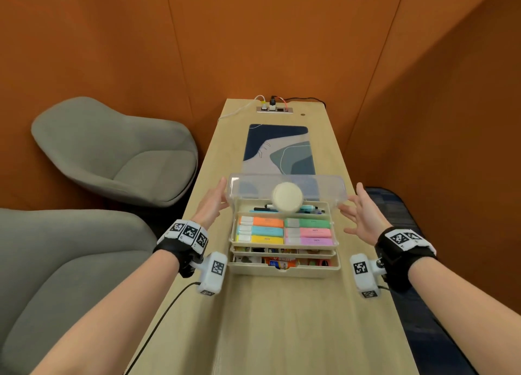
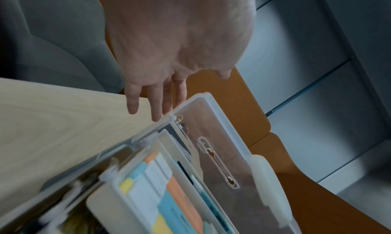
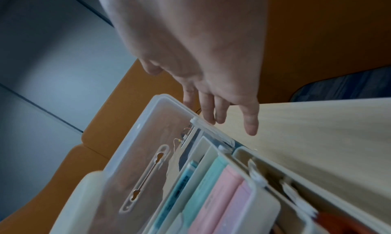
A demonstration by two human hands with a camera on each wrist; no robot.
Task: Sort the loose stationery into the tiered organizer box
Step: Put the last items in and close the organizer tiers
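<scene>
A cream tiered organizer box (image 1: 283, 270) stands mid-table with its tiers fanned out. Its clear lid (image 1: 324, 190) stands up at the back, with a round cream handle (image 1: 287, 197). The top tier holds pastel highlighters (image 1: 260, 230) and, behind them, pens (image 1: 267, 209). Lower tiers hold small mixed stationery (image 1: 279, 262). My left hand (image 1: 212, 202) is flat against the lid's left end, fingers (image 2: 157, 107) straight. My right hand (image 1: 363, 215) hovers open beside the lid's right end, fingers (image 3: 250, 118) spread close to the hinge corner.
A patterned desk mat (image 1: 279, 149) lies behind the box. A power strip with plugged cables (image 1: 275, 108) sits at the table's far end. Two grey chairs (image 1: 112, 152) stand left of the table (image 1: 296, 324). Orange walls close in behind and to the right.
</scene>
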